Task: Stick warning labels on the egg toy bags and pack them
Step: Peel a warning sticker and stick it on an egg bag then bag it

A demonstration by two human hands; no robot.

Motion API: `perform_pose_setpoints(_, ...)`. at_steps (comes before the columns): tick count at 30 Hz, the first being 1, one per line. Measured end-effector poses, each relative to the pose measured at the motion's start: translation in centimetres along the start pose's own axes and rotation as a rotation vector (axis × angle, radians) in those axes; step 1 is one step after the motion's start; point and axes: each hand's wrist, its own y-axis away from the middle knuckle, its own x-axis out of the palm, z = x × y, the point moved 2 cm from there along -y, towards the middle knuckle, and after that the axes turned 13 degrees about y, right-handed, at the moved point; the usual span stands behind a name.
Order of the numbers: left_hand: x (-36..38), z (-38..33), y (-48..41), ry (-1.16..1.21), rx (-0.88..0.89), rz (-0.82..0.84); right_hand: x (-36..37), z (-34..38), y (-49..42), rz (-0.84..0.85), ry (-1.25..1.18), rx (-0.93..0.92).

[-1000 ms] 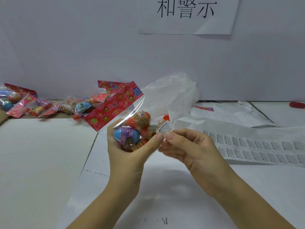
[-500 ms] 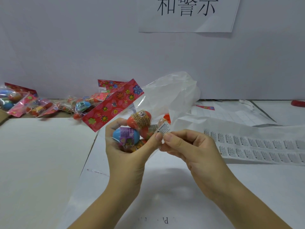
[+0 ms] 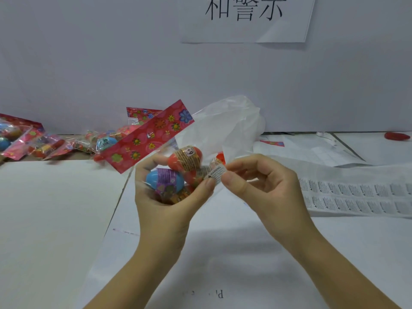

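Observation:
My left hand (image 3: 165, 204) grips a clear egg toy bag (image 3: 176, 172) with a red flowered header card (image 3: 151, 134); a blue egg and orange eggs show inside. A small white warning label (image 3: 216, 172) lies on the bag's right side, under my left thumb tip. My right hand (image 3: 260, 186) holds its thumb and forefinger at the label's right edge, fingers curled. A sheet of warning labels (image 3: 356, 195) lies to the right on the table.
Several more egg toy bags (image 3: 44, 146) lie in a row at the back left. A large crumpled clear plastic bag (image 3: 234, 126) stands behind my hands. Papers (image 3: 312, 150) cover the back right, with a red object (image 3: 398, 136) at the far right.
The bag and both hands have stayed nearly still. My right fingers have shifted slightly right, off most of the label, which now shows more fully on the bag.

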Motion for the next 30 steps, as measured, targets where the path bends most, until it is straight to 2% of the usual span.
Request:
perform_pose_setpoints(21,0.2,0.1,0.5,0.004,0.004,0.042,-0.3,0.1,-0.2,0.005,0.017,0.074)
perform_pose_setpoints(30,0.3,0.4,0.6,-0.006,-0.022,0.082,0.0,-1.0,-0.1,0.020,0.072,0.216)
